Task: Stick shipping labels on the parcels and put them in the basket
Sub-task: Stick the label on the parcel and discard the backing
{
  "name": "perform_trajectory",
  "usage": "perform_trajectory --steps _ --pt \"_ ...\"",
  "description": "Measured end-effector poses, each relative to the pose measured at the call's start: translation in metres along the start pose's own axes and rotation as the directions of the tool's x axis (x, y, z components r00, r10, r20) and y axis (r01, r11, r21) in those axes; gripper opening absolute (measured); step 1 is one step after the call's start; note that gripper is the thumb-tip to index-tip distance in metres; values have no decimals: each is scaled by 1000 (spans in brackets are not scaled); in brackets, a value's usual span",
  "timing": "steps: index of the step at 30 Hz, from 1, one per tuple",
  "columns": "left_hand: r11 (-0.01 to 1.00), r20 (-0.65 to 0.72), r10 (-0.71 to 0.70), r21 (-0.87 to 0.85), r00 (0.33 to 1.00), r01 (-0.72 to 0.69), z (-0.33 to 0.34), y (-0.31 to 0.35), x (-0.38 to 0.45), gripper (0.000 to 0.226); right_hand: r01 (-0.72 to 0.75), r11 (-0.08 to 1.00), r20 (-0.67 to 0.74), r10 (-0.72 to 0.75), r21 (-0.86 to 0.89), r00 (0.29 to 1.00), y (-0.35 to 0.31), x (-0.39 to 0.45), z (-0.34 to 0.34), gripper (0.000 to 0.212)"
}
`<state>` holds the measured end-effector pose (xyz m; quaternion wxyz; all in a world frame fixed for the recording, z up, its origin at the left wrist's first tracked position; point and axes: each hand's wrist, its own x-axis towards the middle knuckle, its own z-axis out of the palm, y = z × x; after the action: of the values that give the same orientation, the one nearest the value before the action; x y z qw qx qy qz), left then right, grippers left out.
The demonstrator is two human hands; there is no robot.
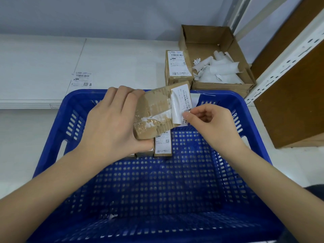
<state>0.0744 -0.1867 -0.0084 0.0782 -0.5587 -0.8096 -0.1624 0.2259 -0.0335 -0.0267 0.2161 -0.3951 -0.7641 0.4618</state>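
My left hand (112, 120) grips a brown taped cardboard parcel (154, 113), tilted above the blue plastic basket (219, 190). A white shipping label (180, 104) lies over the parcel's right end, its lower part curled away from the cardboard. My right hand (210, 121) pinches that label's lower edge between thumb and fingers. Inside the basket, under the held parcel, lie labelled parcels (163, 144), partly hidden by my left hand. Another labelled parcel (177, 67) stands on the white table behind the basket.
An open cardboard box (233, 44) holding several curled white backing papers sits at the back right. A loose sheet of labels (81, 79) lies on the white table at the left. A white perforated shelf post (280, 65) and brown boards stand at the right.
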Motion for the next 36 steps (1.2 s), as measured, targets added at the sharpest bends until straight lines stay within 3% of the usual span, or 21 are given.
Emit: perform_trajectory --steps 9,17,22,26,29,33,36 --pt "999 26 -36 -12 999 37 0 -1 1 87 -79 980 -33 86 184 996 -6 1 -3 8" --pt "1000 30 -29 7 999 29 -1 0 1 88 34 997 -70 -29 73 997 -9 1 -6 10" --pt "999 52 -38 18 998 37 1 0 2 88 47 994 17 -49 98 999 -13 5 -14 7" --pt "999 62 -39 6 997 39 4 4 0 91 118 986 -62 -126 -120 990 -9 6 -15 13" --pt "998 52 -57 -3 997 57 4 11 -2 90 171 951 -138 -211 -259 968 -8 3 -12 6" --pt "996 51 -89 5 995 89 5 13 -3 87 308 815 -118 -412 -490 903 -6 1 -7 10" --pt "995 56 -102 3 993 102 6 13 -3 87 358 747 -92 -486 -560 869 -5 1 -6 8"
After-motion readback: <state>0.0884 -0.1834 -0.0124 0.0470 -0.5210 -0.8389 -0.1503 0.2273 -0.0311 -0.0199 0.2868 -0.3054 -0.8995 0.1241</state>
